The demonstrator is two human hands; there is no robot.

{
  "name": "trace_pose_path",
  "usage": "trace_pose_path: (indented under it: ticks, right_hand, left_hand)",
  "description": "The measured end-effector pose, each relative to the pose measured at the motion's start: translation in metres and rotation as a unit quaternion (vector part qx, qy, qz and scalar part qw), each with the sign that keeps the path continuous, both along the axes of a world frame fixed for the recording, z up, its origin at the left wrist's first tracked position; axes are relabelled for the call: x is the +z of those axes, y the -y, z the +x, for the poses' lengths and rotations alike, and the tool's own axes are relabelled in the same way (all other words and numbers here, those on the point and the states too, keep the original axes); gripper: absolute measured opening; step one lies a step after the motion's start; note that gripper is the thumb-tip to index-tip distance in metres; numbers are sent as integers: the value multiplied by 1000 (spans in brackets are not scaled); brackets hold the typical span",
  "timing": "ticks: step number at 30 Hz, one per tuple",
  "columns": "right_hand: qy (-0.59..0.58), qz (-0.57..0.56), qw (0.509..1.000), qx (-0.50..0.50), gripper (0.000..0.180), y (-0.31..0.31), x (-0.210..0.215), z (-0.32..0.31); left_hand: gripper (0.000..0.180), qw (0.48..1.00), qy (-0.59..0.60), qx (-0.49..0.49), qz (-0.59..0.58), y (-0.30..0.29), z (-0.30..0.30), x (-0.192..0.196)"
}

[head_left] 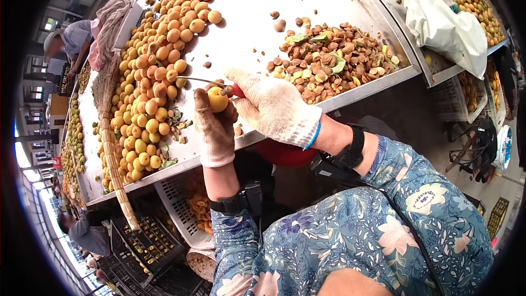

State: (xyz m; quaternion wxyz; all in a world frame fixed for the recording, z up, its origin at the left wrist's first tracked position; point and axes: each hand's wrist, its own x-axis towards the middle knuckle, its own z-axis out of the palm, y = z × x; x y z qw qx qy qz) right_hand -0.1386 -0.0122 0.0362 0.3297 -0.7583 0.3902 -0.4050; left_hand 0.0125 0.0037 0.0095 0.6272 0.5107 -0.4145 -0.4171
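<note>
Left hand (pixel 215 126), in a soiled glove, grip closed around one yellow apricot (pixel 217 100), raised just over the near rim of the metal tabletop (pixel 246 0), probably so waste drops clear. Right hand (pixel 272 107), white glove, grip closed on a red-handled tool (pixel 236 91); thin metal blade (pixel 200 81) past the fruit, pointing left. Whole apricots heaped (pixel 148 87) to the left within reach; pile of brown pits (pixel 329 60) to the right, kept apart. Straw broom (pixel 112 148) across the heap. White crate (pixel 183 208) below the edge, likely for cut fruit.
</note>
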Motion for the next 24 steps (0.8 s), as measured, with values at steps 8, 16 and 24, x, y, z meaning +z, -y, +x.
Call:
trace_pose_path:
  ticks: [8,16,24]
  right_hand:
    - [-74,-80,994,-26,43,-3,-13,16]
    - [-118,-110,986,-37,29,-9,-16,29]
    - [-132,-1,991,-30,20,-20,-18,35]
  left_hand:
    - [53,994,-80,-36,69,-18,1,13]
    - [52,996,65,63,16,-13,12,-13]
    - [55,960,250,115,-59,-20,8,-11]
